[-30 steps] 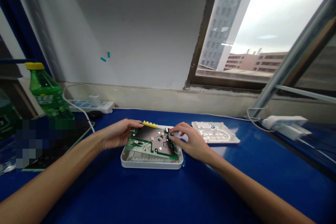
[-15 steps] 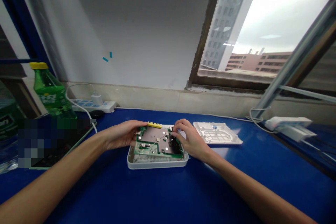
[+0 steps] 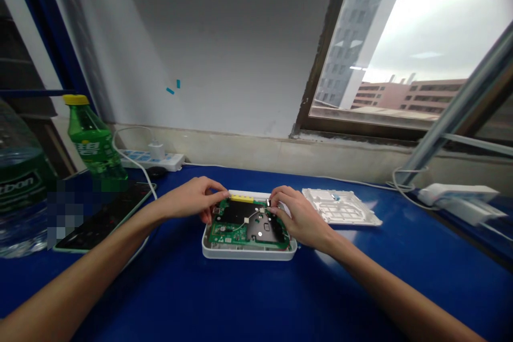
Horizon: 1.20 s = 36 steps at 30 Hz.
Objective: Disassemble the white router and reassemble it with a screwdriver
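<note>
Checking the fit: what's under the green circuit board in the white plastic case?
The green circuit board hides the floor of the white plastic case, so anything beneath is unseen; only the case's rim shows.

Past the right hand (image 3: 302,219), a dark-framed window (image 3: 385,43) lets in bright daylight and shows pale buildings (image 3: 425,93). To its left rises a grey wall (image 3: 224,48) with two bits of blue tape (image 3: 173,87), above a concrete ledge (image 3: 256,152). A metal pole (image 3: 452,112) slants across the right.
</note>
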Available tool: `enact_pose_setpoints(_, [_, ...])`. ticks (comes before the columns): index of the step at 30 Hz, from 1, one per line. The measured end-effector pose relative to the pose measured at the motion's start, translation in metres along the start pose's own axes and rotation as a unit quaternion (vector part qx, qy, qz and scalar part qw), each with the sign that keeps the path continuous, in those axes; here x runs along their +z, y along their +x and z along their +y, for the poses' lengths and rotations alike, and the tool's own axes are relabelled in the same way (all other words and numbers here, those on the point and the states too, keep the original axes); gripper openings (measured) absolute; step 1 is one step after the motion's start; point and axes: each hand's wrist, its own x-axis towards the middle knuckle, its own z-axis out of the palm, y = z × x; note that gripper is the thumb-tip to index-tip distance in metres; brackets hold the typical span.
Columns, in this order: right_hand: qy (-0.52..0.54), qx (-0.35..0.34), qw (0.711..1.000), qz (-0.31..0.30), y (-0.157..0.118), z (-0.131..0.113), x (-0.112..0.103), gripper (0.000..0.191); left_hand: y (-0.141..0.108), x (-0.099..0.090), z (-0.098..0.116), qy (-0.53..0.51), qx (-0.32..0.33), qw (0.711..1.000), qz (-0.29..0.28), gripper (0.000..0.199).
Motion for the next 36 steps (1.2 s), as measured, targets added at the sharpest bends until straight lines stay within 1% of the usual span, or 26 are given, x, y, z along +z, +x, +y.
enact_pose_setpoints(2, [-0.007, -0.006, 1.000, -0.005, 0.000, -0.001, -0.001, 0.008, 0.001, -0.003, -0.003, -0.023, 0.005, 0.999, 0.024, 0.054])
enact_pose_setpoints(4, [-0.007, -0.010, 1.000, -0.008, 0.000, -0.001, -0.001, 0.009, 0.002, -0.009, -0.008, -0.036, 0.021, 0.996, 0.079, 0.051])
enact_pose_setpoints(6, [-0.008, -0.014, 1.000, -0.009, 0.000, -0.002, -0.001, 0.009, 0.003, -0.013, -0.011, -0.012, 0.034, 0.989, 0.141, 0.048])
enact_pose_setpoints(7, [-0.011, -0.017, 1.000, -0.009, 0.000, -0.002, -0.001, 0.009, 0.003, -0.015, -0.012, 0.013, 0.038, 0.987, 0.159, 0.046])
enact_pose_setpoints(8, [-0.015, -0.020, 1.000, -0.009, 0.001, -0.002, -0.001, 0.009, 0.003, -0.015, -0.011, 0.043, 0.040, 0.985, 0.161, 0.045])
enact_pose_setpoints(9, [-0.018, -0.022, 1.000, -0.010, 0.001, -0.002, -0.002, 0.009, 0.002, -0.015, -0.011, 0.074, 0.041, 0.985, 0.148, 0.044])
enact_pose_setpoints(11, [-0.023, -0.025, 0.999, -0.012, 0.002, -0.002, -0.003, 0.009, 0.001, -0.013, -0.008, 0.121, 0.048, 0.987, 0.096, 0.041])
enact_pose_setpoints(13, [-0.022, -0.023, 0.999, -0.015, 0.002, -0.002, -0.004, 0.009, -0.002, -0.011, -0.006, 0.135, 0.065, 0.988, 0.048, 0.038])
enact_pose_setpoints(15, [-0.016, -0.021, 1.000, -0.017, 0.003, -0.001, -0.005, 0.009, -0.004, -0.011, -0.004, 0.136, 0.077, 0.988, 0.021, 0.038])
enact_pose_setpoints(18, [-0.006, -0.022, 1.000, -0.016, 0.002, -0.002, -0.006, 0.009, -0.009, -0.014, -0.003, 0.148, 0.078, 0.986, -0.002, 0.045])
enact_pose_setpoints(21, [-0.006, -0.025, 1.000, -0.012, 0.001, -0.006, -0.007, 0.010, -0.012, -0.015, -0.003, 0.143, 0.081, 0.986, -0.026, 0.061])
enact_pose_setpoints(23, [-0.001, -0.026, 1.000, -0.015, 0.000, -0.007, -0.008, 0.010, -0.013, -0.014, -0.001, 0.130, 0.079, 0.988, -0.042, 0.067])
enact_pose_setpoints(29, [0.026, -0.015, 0.999, -0.029, 0.001, -0.005, -0.011, 0.010, -0.015, -0.012, 0.001, 0.102, 0.083, 0.989, -0.072, 0.069])
enact_pose_setpoints(33, [-0.003, -0.007, 1.000, -0.024, -0.001, -0.007, -0.010, 0.010, -0.017, -0.014, 0.002, 0.124, 0.092, 0.985, -0.071, 0.074])
enact_pose_setpoints(36, [-0.024, -0.004, 0.999, -0.027, -0.002, -0.011, -0.011, 0.009, -0.022, -0.013, 0.006, 0.145, 0.091, 0.982, -0.081, 0.086])
